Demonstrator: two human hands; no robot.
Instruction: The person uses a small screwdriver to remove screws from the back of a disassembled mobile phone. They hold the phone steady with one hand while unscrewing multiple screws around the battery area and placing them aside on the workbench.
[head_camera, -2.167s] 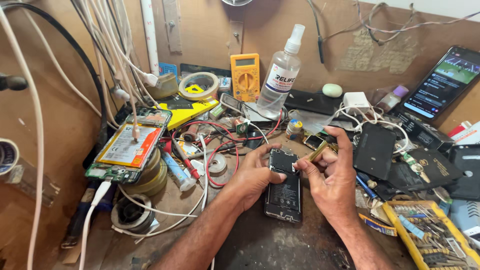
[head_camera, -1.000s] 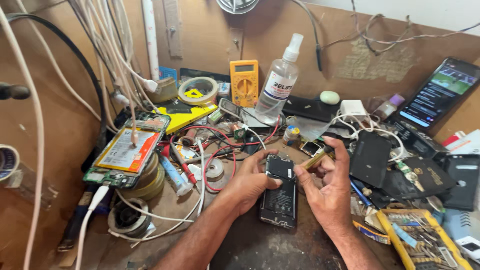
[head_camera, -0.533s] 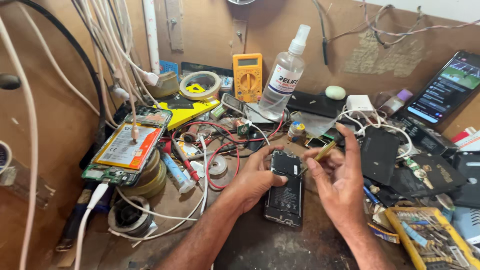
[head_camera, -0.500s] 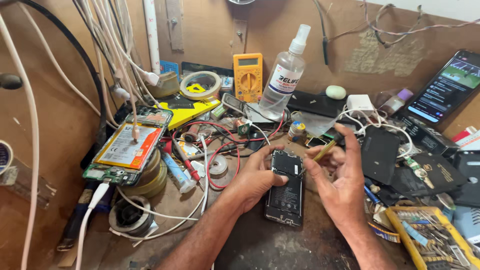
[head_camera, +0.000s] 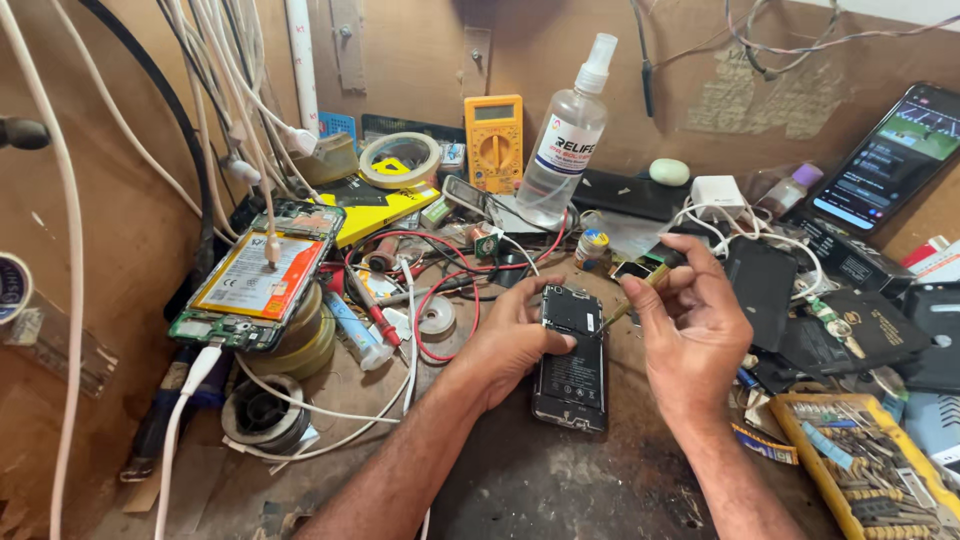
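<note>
An opened black phone (head_camera: 572, 360) with its back cover off lies flat in the middle of the workbench. My left hand (head_camera: 512, 335) presses on its left edge, thumb on the upper body. My right hand (head_camera: 690, 325) hovers at the phone's right and grips a thin screwdriver (head_camera: 632, 296) with a yellowish handle. Its metal tip points down-left to the phone's upper right edge.
Another opened phone with an orange-labelled battery (head_camera: 252, 284) rests on tape rolls at left. A yellow multimeter (head_camera: 493, 140), a clear spray bottle (head_camera: 565, 135) and a tape roll (head_camera: 399, 160) stand at the back. Red and white wires (head_camera: 440, 290) lie around. A yellow tool box (head_camera: 872, 462) sits at right, a lit phone (head_camera: 893, 157) behind.
My right hand has lifted off the phone and turned, bringing the screwdriver's tip to the phone's upper right edge. My left hand stays on the phone.
</note>
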